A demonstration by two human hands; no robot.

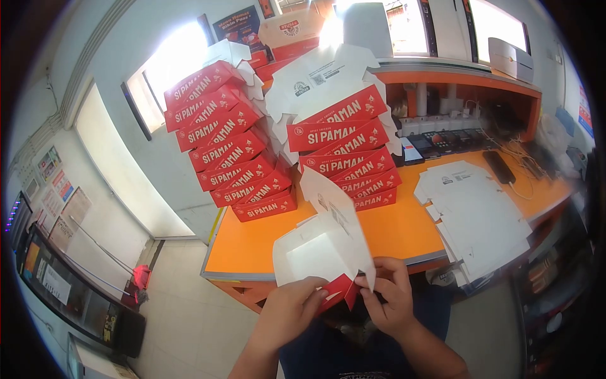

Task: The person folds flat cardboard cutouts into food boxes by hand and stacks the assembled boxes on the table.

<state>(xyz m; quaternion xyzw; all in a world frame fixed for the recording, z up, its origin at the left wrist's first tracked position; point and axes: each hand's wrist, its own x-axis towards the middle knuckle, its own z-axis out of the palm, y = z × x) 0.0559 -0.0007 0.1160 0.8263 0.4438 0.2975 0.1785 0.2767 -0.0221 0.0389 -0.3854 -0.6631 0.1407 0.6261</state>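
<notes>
A partly folded cardboard food box [319, 249], white inside and red outside, sits at the front edge of the orange counter with its lid flap upright. My left hand [293, 309] grips its near left side, thumb on the red panel. At the near right corner, the fingers of my right hand [388, 297] pinch a red flap beside the lid's edge. Behind the box rise two stacks of red "SI PAMAN" boxes, a left stack [233, 151] and a right stack [347, 145] with an open white lid on top.
Flat white box blanks [473, 215] lie on the right of the orange counter [240, 246]. Farther back are a black phone [499, 167] on a cable, several more phones and a power strip. A shelf [467, 76] stands behind.
</notes>
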